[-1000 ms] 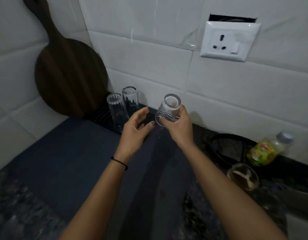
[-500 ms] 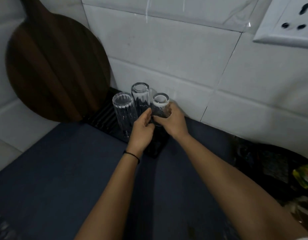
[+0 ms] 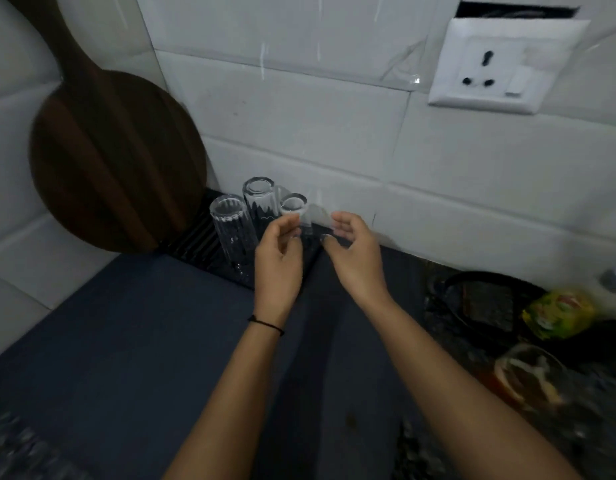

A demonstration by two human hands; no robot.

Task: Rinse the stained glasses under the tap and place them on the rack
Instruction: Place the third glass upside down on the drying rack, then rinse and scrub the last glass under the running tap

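Three clear glasses stand upside down on the black ribbed rack [image 3: 192,242] by the tiled wall: a ribbed glass [image 3: 230,230] at the left, a tall glass [image 3: 260,202] behind it, and a short glass [image 3: 294,209] at the right. My left hand [image 3: 279,258] and my right hand [image 3: 355,254] hover on either side of the short glass, fingers loosely curled, a little apart from it and holding nothing. A stained glass [image 3: 528,379] with brown residue sits on the counter at the right.
A round dark wooden board [image 3: 116,161] leans on the wall at the left. A dark blue mat [image 3: 126,358] covers the counter. A black pan [image 3: 486,299] and a yellow-labelled bottle [image 3: 559,313] lie at the right. A wall socket [image 3: 497,71] is above.
My right hand set the short glass upside down on the rack beside the other two. Both hands have since let go and drawn back slightly.
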